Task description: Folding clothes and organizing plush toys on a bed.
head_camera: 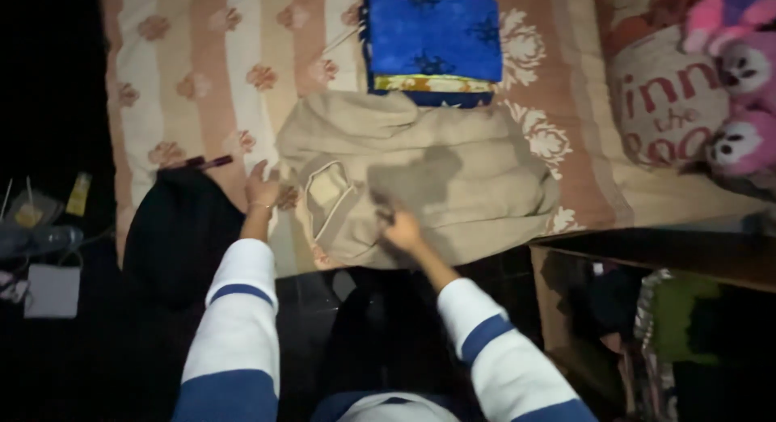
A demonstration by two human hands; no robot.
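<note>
Two striped sleeves, white with blue bands, reach forward from the bottom of the view. Left of the left hand (261,189), a black garment (179,232) drapes over the bed's near edge, with a dark pen-like stick (200,162) just beyond it on the striped bedspread (190,82). Further left, small items sit in shadow on the floor. The left hand rests flat with fingers loosely spread, at the left edge of a beige garment (436,175), pressing rather than gripping. The right hand (402,228) is closed down on the same garment near its front edge; whether it pinches the cloth cannot be told. Beyond both hands lies a folded blue cloth stack (432,42), touching the beige garment's far side. Right of the right hand, bare bedspread gives open room, then pink plush toys (740,82). A cardboard box (647,309) of clothes crowds the near right.
</note>
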